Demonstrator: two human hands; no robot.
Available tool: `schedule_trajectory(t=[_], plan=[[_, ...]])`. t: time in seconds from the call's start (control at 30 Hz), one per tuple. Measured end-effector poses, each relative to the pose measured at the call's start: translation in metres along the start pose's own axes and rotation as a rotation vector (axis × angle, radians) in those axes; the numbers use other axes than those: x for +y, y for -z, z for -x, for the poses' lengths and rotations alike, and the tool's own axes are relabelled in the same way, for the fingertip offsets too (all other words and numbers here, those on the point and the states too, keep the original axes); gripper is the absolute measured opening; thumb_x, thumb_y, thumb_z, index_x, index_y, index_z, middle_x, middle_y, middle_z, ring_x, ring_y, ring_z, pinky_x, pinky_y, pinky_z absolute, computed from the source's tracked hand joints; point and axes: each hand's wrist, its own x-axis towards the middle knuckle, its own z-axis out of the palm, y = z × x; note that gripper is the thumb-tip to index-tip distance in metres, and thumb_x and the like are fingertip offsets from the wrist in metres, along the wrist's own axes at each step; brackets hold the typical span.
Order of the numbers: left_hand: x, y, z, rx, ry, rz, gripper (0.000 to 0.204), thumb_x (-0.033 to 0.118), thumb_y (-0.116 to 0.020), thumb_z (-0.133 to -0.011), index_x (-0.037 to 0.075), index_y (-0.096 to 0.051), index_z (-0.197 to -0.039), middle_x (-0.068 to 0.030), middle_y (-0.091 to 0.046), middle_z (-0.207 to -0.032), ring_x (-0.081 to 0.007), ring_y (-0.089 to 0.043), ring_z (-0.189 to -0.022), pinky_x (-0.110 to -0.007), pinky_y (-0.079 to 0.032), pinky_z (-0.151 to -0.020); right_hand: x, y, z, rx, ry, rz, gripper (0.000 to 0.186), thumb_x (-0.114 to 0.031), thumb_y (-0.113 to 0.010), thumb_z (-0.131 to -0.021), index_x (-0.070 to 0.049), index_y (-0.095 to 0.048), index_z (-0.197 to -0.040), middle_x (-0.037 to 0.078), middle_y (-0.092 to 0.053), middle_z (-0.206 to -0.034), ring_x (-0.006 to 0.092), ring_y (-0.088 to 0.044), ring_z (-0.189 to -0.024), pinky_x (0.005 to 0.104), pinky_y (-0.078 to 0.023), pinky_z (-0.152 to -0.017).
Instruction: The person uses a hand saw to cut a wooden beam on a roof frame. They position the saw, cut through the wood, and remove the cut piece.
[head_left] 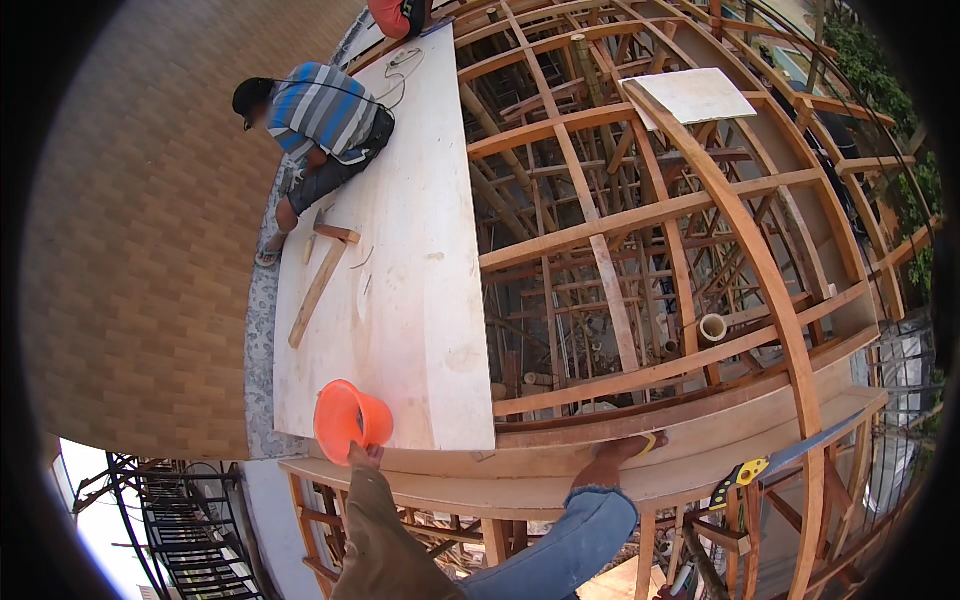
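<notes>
My left hand (pixel 366 455) grips the near rim of an orange plastic bucket (pixel 372 418), its fingers closed on the edge. The bucket is tipped on its side, mouth toward the left, at the near end of a pale plywood sheet (pixel 430 300). At the bottom edge, right of my jeans-clad leg (pixel 560 545), a sliver of my right hand (pixel 667 592) shows, closed around a small whitish object (pixel 683 577) that I cannot make out. My sandalled foot (pixel 640 446) rests on a plank of the formwork (pixel 550 462).
A co-worker in a striped shirt (pixel 325 110) sits on the sheet near a hammer (pixel 312 235) and a wooden try-square shape (pixel 322 285). Open timber framing (pixel 590 235) drops away on the right. A yellow-handled handsaw (pixel 740 480) lies near right; a tiled roof (pixel 150 250) slopes left.
</notes>
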Motion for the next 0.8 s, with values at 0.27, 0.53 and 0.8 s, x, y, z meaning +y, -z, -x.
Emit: schedule_trajectory(t=[0.27, 0.53, 0.8], plan=[[-0.054, -0.035, 0.04, 0.137, -0.14, 0.138, 0.044, 0.028, -0.049, -0.098, 0.005, -0.05, -0.136, -0.0138, -0.056, -0.13, -0.0316, -0.058, -0.114, -0.042, -0.06, -0.09, 0.021, -0.008, -0.023, -0.058, -0.024, -0.173, 0.032, -0.003, -0.066, -0.088, 0.0, -0.048, -0.114, 0.008, -0.056, -0.086, 0.0171, -0.062, -0.069, 0.0319, -0.056, -0.055], [-0.095, -0.033, 0.077, -0.17, -0.029, 0.2, 0.026, 0.008, -0.05, -0.089, -0.011, -0.054, -0.106, -0.0211, -0.061, -0.113, -0.0341, -0.065, -0.097, -0.04, -0.064, -0.088, -0.07, -0.02, 0.052, -0.123, -0.037, -0.169, 0.033, -0.015, -0.071, -0.093, 0.007, -0.055, -0.112, 0.011, -0.062, -0.087, 0.0188, -0.068, -0.067, 0.0314, -0.057, -0.059], [-0.144, -0.111, 0.174, -0.276, 0.074, 0.248, 0.019, 0.0, -0.054, -0.09, -0.014, -0.048, -0.102, -0.0219, -0.057, -0.107, -0.0385, -0.065, -0.099, -0.049, -0.062, -0.096, -0.104, -0.014, 0.091, -0.171, -0.082, -0.234, 0.028, -0.014, -0.068, -0.095, 0.004, -0.055, -0.112, 0.004, -0.059, -0.081, 0.0101, -0.06, -0.062, 0.0242, -0.045, -0.051]])
